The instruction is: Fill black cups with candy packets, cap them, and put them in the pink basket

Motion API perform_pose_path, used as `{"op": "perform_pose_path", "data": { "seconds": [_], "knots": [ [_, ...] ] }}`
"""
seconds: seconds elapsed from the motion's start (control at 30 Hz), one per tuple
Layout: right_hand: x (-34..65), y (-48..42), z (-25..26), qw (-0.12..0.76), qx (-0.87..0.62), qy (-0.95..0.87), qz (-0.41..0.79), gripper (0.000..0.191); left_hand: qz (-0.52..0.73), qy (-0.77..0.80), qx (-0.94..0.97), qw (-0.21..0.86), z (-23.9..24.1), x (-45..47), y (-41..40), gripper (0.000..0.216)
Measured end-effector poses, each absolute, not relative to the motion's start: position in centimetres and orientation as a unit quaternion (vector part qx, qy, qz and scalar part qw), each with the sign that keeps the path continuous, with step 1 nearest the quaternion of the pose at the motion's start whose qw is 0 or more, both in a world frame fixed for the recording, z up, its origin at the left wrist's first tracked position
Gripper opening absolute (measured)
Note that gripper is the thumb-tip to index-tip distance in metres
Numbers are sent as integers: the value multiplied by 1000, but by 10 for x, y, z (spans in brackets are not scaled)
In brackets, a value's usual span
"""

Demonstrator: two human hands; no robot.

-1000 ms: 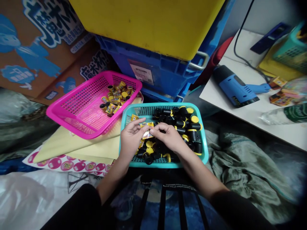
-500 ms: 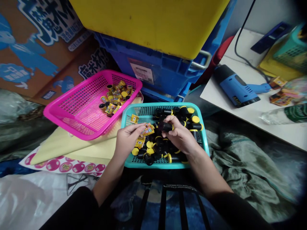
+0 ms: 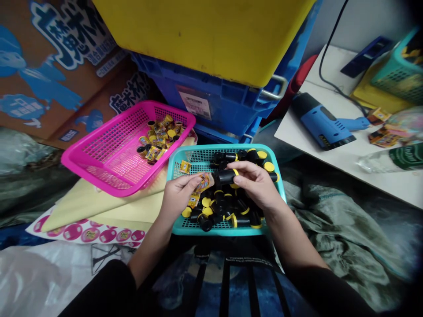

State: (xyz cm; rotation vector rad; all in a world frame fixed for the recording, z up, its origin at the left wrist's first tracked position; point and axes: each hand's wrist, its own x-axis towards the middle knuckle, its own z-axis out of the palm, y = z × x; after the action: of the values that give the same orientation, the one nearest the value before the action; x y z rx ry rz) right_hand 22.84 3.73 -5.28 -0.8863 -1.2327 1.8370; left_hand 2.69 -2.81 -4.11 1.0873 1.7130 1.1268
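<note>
Between thumb and fingers, my left hand (image 3: pixel 180 191) pinches a small printed yellow and orange sleeve (image 3: pixel 205 181). My right hand (image 3: pixel 259 182) grips a small black cylinder with a yellow cap (image 3: pixel 226 176), its black end pointing left at the sleeve; whether the two touch I cannot tell. Both hands are above a turquoise basket (image 3: pixel 280 171) holding many black cylinders with yellow caps. A loose yellow printed sleeve (image 3: pixel 185 167) lies at the basket's left side, and another printed sleeve (image 3: pixel 193 200) sits below my left fingers.
A pink basket (image 3: pixel 99 145) with wrapped yellow pieces (image 3: pixel 161 136) stands at left on yellow paper. Behind are stacked blue crates (image 3: pixel 228 105) and a yellow bin (image 3: pixel 205 39). At right, a blue heat gun (image 3: pixel 324 121) and a bottle (image 3: pixel 393 158) lie on a white table (image 3: pixel 373 185).
My right hand has turned the black cylinder level and brought its end close to the sleeve. My left hand stays nearly in place, the sleeve now more upright.
</note>
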Motion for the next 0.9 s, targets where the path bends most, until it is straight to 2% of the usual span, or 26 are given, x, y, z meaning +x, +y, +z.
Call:
{"op": "perform_pose_path", "data": {
  "seconds": [0.3, 0.67, 0.77, 0.9],
  "knots": [
    [224, 36, -52, 407, -337, -475, 704, 31, 440, 655, 486, 376, -44, 28, -27, 21],
    [225, 32, -63, 365, -345, -514, 695, 31, 426, 652, 532, 332, -43, 34, -27, 24],
    [220, 27, -68, 377, -328, -509, 701, 32, 425, 647, 534, 340, -42, 37, -26, 22],
    [213, 20, -71, 400, -300, -507, 702, 32, 429, 635, 503, 400, -40, 41, -26, 26]
  ]
}}
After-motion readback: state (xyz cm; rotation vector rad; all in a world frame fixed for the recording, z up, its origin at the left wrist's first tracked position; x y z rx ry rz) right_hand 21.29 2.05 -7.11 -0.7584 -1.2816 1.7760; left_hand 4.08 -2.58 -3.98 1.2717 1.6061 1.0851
